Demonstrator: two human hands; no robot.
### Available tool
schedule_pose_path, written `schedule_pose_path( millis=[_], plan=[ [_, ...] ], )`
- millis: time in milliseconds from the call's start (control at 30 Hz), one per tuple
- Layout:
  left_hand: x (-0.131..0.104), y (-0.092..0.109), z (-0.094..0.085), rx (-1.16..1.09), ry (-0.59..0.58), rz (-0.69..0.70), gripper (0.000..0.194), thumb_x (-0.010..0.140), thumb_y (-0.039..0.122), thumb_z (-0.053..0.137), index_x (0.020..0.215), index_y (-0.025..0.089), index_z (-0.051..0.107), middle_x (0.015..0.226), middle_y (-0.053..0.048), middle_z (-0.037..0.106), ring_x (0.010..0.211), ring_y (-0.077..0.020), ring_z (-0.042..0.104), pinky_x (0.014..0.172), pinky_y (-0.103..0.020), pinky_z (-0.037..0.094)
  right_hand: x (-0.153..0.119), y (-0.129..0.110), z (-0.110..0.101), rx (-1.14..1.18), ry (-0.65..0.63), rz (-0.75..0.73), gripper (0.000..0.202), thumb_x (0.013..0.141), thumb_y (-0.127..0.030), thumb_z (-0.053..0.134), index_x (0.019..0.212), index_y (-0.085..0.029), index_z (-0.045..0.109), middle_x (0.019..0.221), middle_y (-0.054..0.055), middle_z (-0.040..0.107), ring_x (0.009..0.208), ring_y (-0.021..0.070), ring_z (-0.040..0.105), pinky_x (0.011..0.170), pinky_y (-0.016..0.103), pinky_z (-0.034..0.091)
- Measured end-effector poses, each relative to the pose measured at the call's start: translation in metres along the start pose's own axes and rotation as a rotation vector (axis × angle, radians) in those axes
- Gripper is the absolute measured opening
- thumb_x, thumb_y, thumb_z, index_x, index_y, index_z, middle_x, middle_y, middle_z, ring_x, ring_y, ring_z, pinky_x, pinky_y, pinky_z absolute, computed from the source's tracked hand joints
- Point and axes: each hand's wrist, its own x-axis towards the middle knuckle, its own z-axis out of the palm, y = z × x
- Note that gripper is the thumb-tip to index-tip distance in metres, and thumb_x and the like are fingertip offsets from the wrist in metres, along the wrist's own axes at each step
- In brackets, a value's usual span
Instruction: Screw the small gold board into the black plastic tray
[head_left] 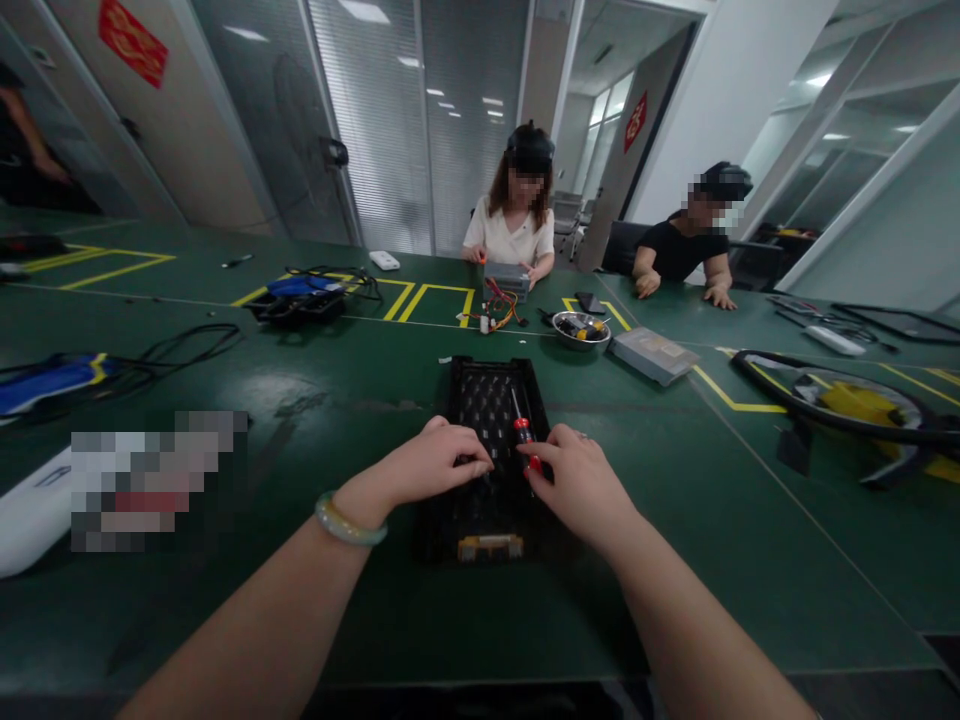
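A black open case (491, 390) lies on the green table, with rows of small shiny pieces inside and an orange-yellow catch at its near edge. My left hand (442, 460), with a bangle on the wrist, is over the left side of the case, fingers pinched together; whatever is between the fingertips is too small to name. Along the right side of the case a red and black screwdriver (523, 432) points away from me, its handle between the thumb and fingers of my right hand (574, 475).
Beyond the case are a metal bowl (581, 330) of parts, a grey box (654, 356) and coloured wires (504, 312). Two people sit across the table. A black ring-shaped frame (832, 400) lies right; blue tools with cables (56, 385) and a white object (45, 500) lie left.
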Motion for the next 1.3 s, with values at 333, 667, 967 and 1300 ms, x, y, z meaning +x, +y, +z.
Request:
schedule_pose_path(
  millis=[333, 667, 967, 1300],
  plan=[
    [0.002, -0.001, 0.003, 0.066, 0.042, -0.019, 0.016, 0.091, 0.026, 0.060, 0.101, 0.028, 0.072, 0.100, 0.003, 0.072, 0.096, -0.0166, 0.062, 0.089, -0.034, 0.026, 0.006, -0.010, 0.010, -0.049, 0.010, -0.169, 0.013, 0.088, -0.030, 0.068, 0.097, -0.032, 0.076, 0.102, 0.003, 0.060, 0.099, 0.0220, 0.053, 0.086, 0.039, 0.037],
    [0.002, 0.005, 0.004, 0.053, 0.061, -0.025, 0.014, 0.093, 0.030, 0.060, 0.102, 0.029, 0.071, 0.100, 0.003, 0.071, 0.097, -0.0162, 0.062, 0.091, -0.036, 0.026, 0.014, -0.011, 0.021, -0.038, 0.033, -0.157, 0.002, 0.082, -0.026, 0.074, 0.084, -0.026, 0.075, 0.101, 0.003, 0.059, 0.099, 0.0225, 0.053, 0.086, 0.038, 0.037],
    [0.003, 0.014, 0.003, -0.226, 0.149, -0.154, 0.038, 0.084, 0.052, 0.068, 0.115, 0.029, 0.071, 0.105, -0.001, 0.072, 0.099, -0.0225, 0.060, 0.088, -0.035, 0.040, 0.006, -0.018, 0.005, 0.406, 0.260, -0.047, 0.005, 0.088, -0.028, 0.069, 0.091, -0.028, 0.074, 0.098, 0.002, 0.059, 0.100, 0.0176, 0.057, 0.091, 0.035, 0.042],
    [0.000, 0.021, -0.001, -0.931, 0.180, -0.211, 0.027, 0.084, 0.041, 0.071, 0.100, 0.019, 0.073, 0.097, -0.003, 0.073, 0.090, -0.0167, 0.065, 0.087, -0.031, 0.049, 0.000, -0.024, 0.002, 0.683, 0.445, -0.072, 0.003, 0.086, -0.024, 0.071, 0.087, -0.026, 0.073, 0.093, 0.002, 0.059, 0.092, 0.0169, 0.058, 0.084, 0.034, 0.045]
  ],
)
